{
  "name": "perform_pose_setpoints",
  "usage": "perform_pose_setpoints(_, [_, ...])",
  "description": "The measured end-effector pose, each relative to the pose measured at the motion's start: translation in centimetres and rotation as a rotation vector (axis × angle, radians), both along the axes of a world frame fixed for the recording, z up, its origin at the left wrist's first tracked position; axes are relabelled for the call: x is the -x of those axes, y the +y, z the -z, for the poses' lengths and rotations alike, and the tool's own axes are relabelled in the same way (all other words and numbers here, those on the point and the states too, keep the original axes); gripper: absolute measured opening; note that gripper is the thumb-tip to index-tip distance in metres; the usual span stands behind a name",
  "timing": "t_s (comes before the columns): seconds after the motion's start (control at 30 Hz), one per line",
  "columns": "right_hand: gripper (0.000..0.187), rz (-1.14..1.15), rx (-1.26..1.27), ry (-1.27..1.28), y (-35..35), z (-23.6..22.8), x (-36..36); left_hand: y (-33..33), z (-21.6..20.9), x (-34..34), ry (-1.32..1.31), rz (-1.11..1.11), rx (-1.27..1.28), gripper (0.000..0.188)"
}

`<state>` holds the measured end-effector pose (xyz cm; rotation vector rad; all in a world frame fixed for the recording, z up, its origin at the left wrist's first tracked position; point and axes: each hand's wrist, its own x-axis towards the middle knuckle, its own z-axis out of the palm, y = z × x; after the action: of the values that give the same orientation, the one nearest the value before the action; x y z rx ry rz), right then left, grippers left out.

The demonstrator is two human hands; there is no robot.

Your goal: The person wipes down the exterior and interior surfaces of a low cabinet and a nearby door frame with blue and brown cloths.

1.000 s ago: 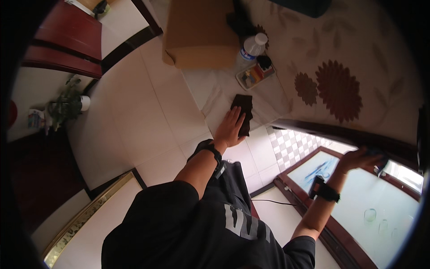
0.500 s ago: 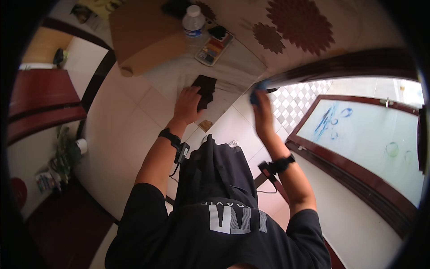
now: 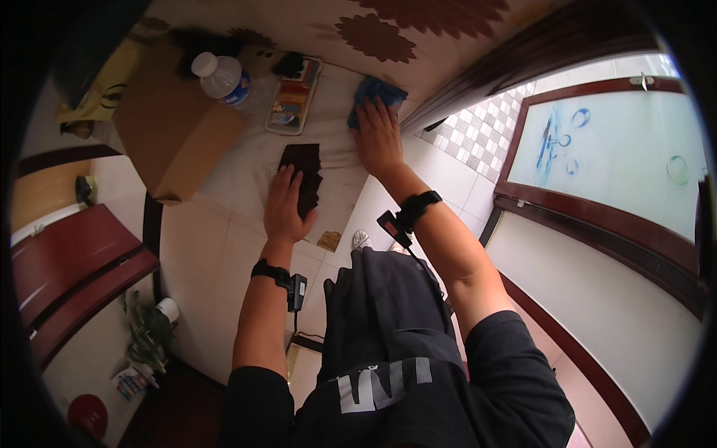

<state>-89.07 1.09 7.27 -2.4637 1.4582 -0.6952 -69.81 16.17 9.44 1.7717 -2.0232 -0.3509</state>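
Your right hand [image 3: 379, 143] swings to upper centre, blue cloth [image 3: 373, 88] beneath, grip unclear; left hand [image 3: 286, 210], fingers extended, overlaps the dark piece [image 3: 305, 157] leftward.

On the counter [image 3: 338, 190], a box [image 3: 168, 123] lies upper left, a bottle [image 3: 222, 78] at its right, then a case [image 3: 293, 97]. Below the case, a flat piece [image 3: 305, 157] lies partly under the left hand [image 3: 284, 205]; right of the case, a cloth [image 3: 371, 91] lies under the right hand [image 3: 379, 138]. A door [image 3: 612, 138] stands upper right.
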Motion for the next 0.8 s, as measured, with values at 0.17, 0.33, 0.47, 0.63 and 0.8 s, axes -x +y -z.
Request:
perform_pose_setpoints(0.17, [0.046, -0.149, -0.024, -0.114, 6.1, 1.4, -0.1, -0.6, -0.1, -0.1, -0.012, 0.036, 0.046, 0.069])
perform_pose_setpoints(0.33, [0.034, -0.407, -0.135, -0.256, 17.2, 0.3, -0.2, -0.3, -0.2, 0.4, -0.043, 0.023, 0.033, 0.069])
perform_pose_setpoints(0.47, [0.030, -0.453, -0.297, -0.497, 19.2, -0.2, 1.0, -0.1, -0.5, 0.9, -0.078, 0.019, 0.017, 0.069])
perform_pose_setpoints(0.63, [0.024, 0.124, -0.861, -0.926, 20.0, -1.4, 7.0, 0.4, -0.1, 0.9, -0.074, 0.050, 0.038, 0.069])
perform_pose_setpoints(0.8, [0.033, 0.561, -1.090, -1.911, 18.9, -1.9, 16.9, 0.3, -0.3, 1.5, -0.122, 0.087, 0.050, 0.068])
